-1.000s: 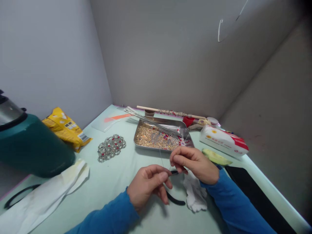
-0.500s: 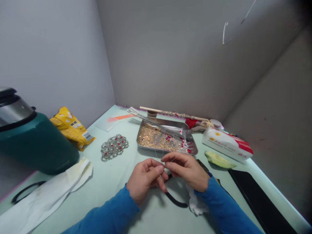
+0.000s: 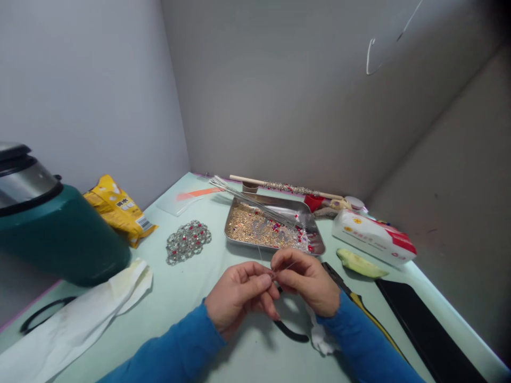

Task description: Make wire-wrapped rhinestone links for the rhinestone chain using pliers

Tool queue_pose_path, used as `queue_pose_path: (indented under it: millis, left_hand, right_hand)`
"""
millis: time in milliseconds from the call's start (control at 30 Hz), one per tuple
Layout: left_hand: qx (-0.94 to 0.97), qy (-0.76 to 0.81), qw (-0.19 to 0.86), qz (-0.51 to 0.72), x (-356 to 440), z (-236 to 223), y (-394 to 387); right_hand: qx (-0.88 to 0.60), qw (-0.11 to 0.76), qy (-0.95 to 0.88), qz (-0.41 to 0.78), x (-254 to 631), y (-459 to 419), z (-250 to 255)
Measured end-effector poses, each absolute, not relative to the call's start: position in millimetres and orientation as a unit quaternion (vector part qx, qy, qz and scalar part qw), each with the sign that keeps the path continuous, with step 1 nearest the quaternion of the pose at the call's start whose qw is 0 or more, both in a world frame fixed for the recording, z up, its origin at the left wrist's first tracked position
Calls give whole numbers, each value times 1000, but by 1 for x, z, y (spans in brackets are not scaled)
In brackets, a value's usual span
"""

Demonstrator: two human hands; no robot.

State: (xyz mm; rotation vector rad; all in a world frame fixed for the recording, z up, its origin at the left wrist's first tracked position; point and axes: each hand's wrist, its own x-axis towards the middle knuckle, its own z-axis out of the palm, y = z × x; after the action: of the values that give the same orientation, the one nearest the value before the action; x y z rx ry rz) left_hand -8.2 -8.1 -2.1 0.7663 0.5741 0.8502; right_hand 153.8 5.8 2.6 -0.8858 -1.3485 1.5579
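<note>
My left hand and my right hand meet in front of the metal tray, fingertips pinched together. Between them they hold a thin wire; one length stands up from the left fingertips, another slants by the right. Anything small at the pinch point is too fine to make out. Below the hands lies a curved black handle, partly hidden. The tray holds gold, clear and red beads. A bundle of straight wires rests across it. To the left lies a flat beaded wire piece with red beads.
A green flask, a yellow packet and white cloth or paper occupy the left. On the right are a tissue pack, a pale green peel-like piece, a yellow-black tool and a black slab. A beaded stick lies behind.
My right hand has shifted slightly and its forearm lowered, showing more of the yellow-black tool. The wire between my fingers has changed its angle. Both hands stay pinched.
</note>
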Motion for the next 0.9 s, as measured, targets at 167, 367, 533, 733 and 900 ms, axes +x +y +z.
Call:
queue_pose_path:
  millis: [167,367,533,733,900]
  left_hand:
    - [341,247,822,383,-7,-5,-9]
    - [339,204,849,351,-8,-9,-11]
    - [402,217,821,344,-10,-8,-11]
    - [424,283,784,354,-12,3,-8]
    - [387,257,811,356,-12,0,-7]
  right_hand:
    - [-310,425,-549,649,158,6,-4]
    - [-250,456,-552,652,155,5,-6]
    - [-231,469,-551,650,147,3,-9]
    - [-279,481,-531,639,146,4,-10]
    - [-293,479,-533,633,148,5,-8]
